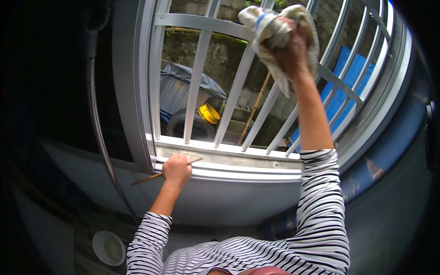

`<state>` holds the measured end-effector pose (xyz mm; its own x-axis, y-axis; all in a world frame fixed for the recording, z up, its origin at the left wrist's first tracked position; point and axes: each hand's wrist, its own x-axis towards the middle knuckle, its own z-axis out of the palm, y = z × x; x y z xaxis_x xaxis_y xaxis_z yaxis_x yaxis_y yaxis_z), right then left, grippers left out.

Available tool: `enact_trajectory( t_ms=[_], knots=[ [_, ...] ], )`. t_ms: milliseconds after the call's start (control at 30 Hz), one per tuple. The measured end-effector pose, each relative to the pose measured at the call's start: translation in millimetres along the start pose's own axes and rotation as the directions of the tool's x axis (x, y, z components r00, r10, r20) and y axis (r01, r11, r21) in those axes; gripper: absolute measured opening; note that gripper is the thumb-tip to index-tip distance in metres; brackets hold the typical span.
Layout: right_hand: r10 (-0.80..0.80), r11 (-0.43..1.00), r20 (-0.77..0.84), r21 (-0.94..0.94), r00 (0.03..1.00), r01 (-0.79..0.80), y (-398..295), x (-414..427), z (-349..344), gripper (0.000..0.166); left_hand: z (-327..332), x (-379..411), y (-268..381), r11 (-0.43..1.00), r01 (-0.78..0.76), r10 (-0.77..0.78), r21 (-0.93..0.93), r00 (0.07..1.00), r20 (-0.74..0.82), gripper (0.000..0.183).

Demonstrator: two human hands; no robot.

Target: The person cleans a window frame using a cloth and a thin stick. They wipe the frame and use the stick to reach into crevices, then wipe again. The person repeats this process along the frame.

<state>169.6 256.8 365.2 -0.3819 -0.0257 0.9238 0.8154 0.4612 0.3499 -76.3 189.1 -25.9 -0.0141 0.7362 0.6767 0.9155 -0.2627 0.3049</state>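
High on the window grille, my right hand grips a bunched white cloth with a blue stripe. The cloth lies over a crossbar and an upright of the white metal grille; motion blurs its edge. My left hand is closed around a thin wooden stick, whose two ends stick out past the fist. That fist is at the left end of the white window track, just inside the concrete sill.
A white bucket with cloudy liquid stands on the floor at lower left. Left of the window hangs a long metal rod. A blue pipe curves along the right. Outside are a tyre, a yellow wheel rim and a bamboo pole.
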Motion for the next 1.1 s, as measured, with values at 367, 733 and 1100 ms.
enact_trajectory(
  t_ms=[367, 733, 1100],
  knots=[
    [-0.035, 0.997, 0.278, 0.070, 0.960, 0.017, -66.8, -212.4, 84.4, 0.071, 7.0, 3.4, 13.7, 0.988, 0.141, -0.145, -0.062, 0.988, -0.053, 0.031],
    [0.002, 0.998, -0.138, 0.066, 0.990, 0.007, -4.0, 41.2, 12.7, 0.060, -11.0, 1.1, -5.9, 0.984, 0.176, -0.176, -0.017, 0.984, 0.027, 0.030],
    [0.245, 0.967, -0.133, -0.035, 0.960, -0.252, 137.2, 289.3, 83.0, 0.076, 1.0, 7.0, 20.8, 0.977, 0.179, -0.175, -0.113, 0.984, 0.045, 0.025]
  ],
)
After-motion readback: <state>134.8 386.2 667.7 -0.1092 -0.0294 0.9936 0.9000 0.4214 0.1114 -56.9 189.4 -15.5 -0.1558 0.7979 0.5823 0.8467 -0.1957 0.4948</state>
